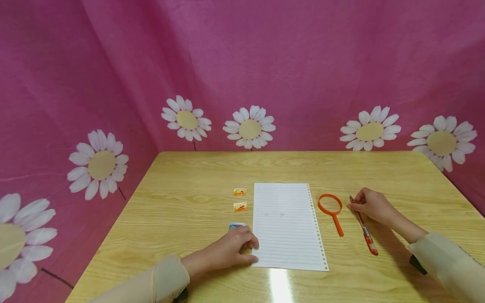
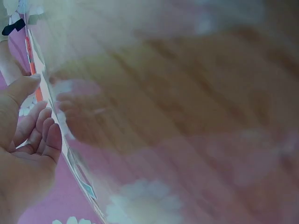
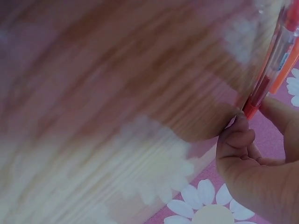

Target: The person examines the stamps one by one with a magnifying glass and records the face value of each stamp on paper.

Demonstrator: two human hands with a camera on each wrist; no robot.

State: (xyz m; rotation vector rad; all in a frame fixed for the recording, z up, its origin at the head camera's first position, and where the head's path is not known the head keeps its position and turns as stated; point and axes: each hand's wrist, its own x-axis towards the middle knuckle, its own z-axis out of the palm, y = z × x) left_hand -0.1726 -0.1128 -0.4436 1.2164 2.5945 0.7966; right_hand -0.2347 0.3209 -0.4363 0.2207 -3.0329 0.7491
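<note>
A lined sheet of paper [image 1: 288,235] with faint handwritten figures lies on the table. My left hand [image 1: 233,248] rests at its lower left edge, fingers loosely bent, thumb apart and holding nothing. A blue picture card [image 1: 236,225] is partly hidden behind that hand. On the right, my right hand [image 1: 377,206] pinches a red pen [image 1: 367,237] near its tip between thumb and fingers; the pen lies slanted along the tabletop. The right wrist view shows the clear barrel of the pen [image 3: 273,65] beside the fingertips [image 3: 238,123].
An orange-red magnifying glass [image 1: 336,221] lies between the paper and the pen. Two small yellow-orange picture cards [image 1: 240,192] sit left of the paper, one above the other. Around the wooden table [image 1: 182,189] hangs a pink cloth [image 1: 284,63] printed with white daisies.
</note>
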